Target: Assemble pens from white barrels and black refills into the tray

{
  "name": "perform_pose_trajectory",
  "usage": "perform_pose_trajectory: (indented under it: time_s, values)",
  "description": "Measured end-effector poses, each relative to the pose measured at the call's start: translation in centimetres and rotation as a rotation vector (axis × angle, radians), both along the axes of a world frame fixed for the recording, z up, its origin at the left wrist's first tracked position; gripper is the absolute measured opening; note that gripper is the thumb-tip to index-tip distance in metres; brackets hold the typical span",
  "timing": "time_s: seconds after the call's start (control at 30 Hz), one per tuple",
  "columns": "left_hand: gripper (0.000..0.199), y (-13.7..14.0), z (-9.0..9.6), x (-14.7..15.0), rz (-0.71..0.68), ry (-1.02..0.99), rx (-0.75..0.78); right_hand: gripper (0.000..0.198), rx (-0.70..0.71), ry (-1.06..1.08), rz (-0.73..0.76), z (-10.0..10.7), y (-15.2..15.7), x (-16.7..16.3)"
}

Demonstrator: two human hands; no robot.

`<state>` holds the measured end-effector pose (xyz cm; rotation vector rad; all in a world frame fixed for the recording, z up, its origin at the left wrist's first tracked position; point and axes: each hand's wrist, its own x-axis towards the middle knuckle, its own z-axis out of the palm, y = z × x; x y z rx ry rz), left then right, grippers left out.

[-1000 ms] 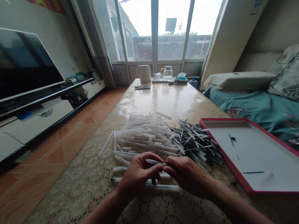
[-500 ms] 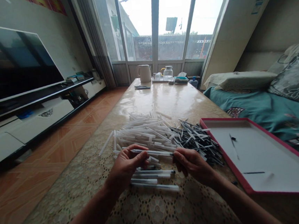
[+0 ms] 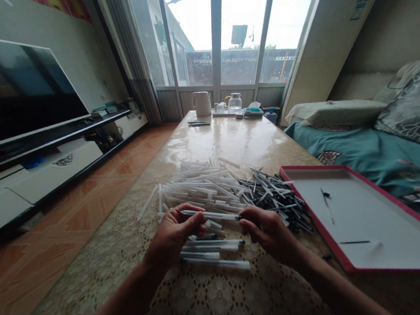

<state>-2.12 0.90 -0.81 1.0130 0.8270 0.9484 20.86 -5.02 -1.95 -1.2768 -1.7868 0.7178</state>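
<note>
A translucent white pen (image 3: 220, 216) lies level between my hands above the table. My left hand (image 3: 181, 226) pinches it near its left end, thumb in front. At the dark right end, the thumb and fingers of my right hand (image 3: 263, 226) are closed on it. Behind my hands spreads a heap of white pen barrels (image 3: 201, 183). To its right is a pile of black-and-clear refills (image 3: 275, 196). Several pens (image 3: 214, 255) lie side by side on the table just below my hands.
A shallow pink-rimmed white tray (image 3: 380, 211) at the right holds a few dark pen parts. Patterned cloth covers the table (image 3: 222, 298). A kettle (image 3: 201, 104), a glass pot (image 3: 234, 102) and a tissue pack (image 3: 253, 109) stand at its far end. A teal-covered seat (image 3: 348, 138) runs along the right.
The pen stays held between both hands. My right fingers have shifted slightly at its dark end and look a little more spread. The whole view has moved marginally.
</note>
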Motion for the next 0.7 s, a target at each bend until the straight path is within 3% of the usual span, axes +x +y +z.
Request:
perform_pose_trajectory:
  time_s: [0.1, 0.23, 0.3, 0.47, 0.6, 0.7]
  values:
    - [0.027, -0.05, -0.05, -0.03, -0.008, 0.007, -0.004, 0.035, -0.021, -0.01, 0.027, -0.29, 0.03, 0.07]
    - [0.027, -0.02, -0.27, 0.01, -0.018, -0.001, -0.019, 0.018, -0.032, 0.043, -0.009, -0.51, 0.08, 0.09]
    - [0.027, 0.02, -0.4, 0.1, -0.022, -0.008, -0.024, 0.018, -0.046, 0.065, -0.019, -0.51, 0.1, 0.06]
    - [0.026, 0.0, -0.55, 0.31, -0.045, -0.007, -0.022, 0.039, -0.053, 0.02, 0.025, -0.56, 0.08, 0.04]
    - [0.025, 0.03, -0.46, 0.3, -0.033, 0.006, -0.012, 0.019, -0.072, 0.072, -0.004, -0.69, 0.05, 0.02]
    - [0.025, 0.07, -0.41, 0.24, -0.022, 0.008, -0.008, 0.021, -0.094, 0.069, 0.009, -0.81, 0.14, 0.05]
